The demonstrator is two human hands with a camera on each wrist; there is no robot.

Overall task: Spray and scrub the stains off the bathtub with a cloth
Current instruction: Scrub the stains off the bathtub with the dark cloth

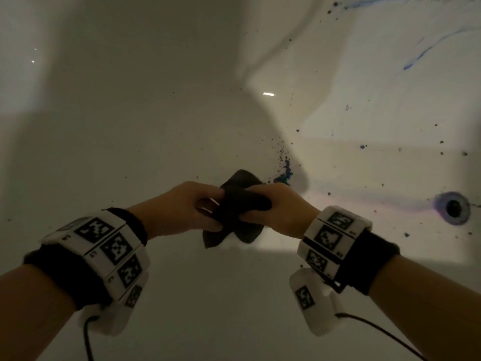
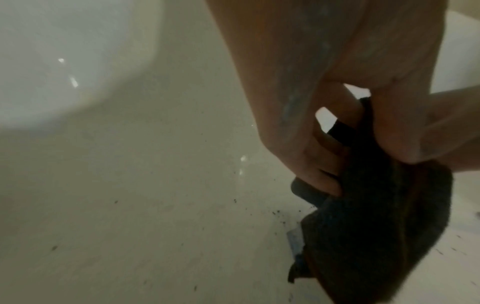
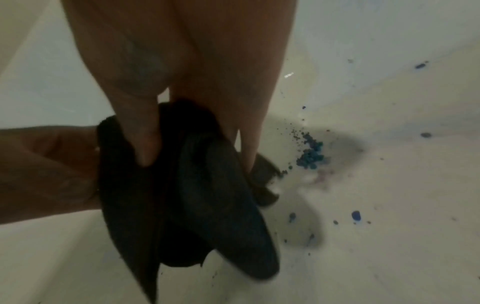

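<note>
Both hands meet over the floor of the white bathtub, sharing one dark cloth. The left hand pinches its near edge with curled fingers, and the right hand has its fingers wrapped round the bunched middle; in the right wrist view the thumb presses into the folds. Loose flaps of the cloth hang below both grips, held clear of the tub floor as far as the views tell.

Just past the cloth, at about one o'clock from the hands, a clump of blue-green grit lies in the crease where floor meets side wall. Dark specks trail up from it toward twelve o'clock. Off at three o'clock sits the drain, ringed with a purple-blue smear, and blue streaks run across the wall toward two o'clock. No spray bottle shows in any view.

Judging from this, the step in hand is readying the cloth, gathering or refolding it into a pad, between bouts of scrubbing. Plenty of stain remains, so the task looks well short of done. The next move probably calls for one hand to take the cloth alone, press it flat onto the blue clump, and rub with firm pressure into the curved crease, where grit tends to lodge. Loose granules may smear rather than lift, so a fresh fold of cloth would help.
</note>
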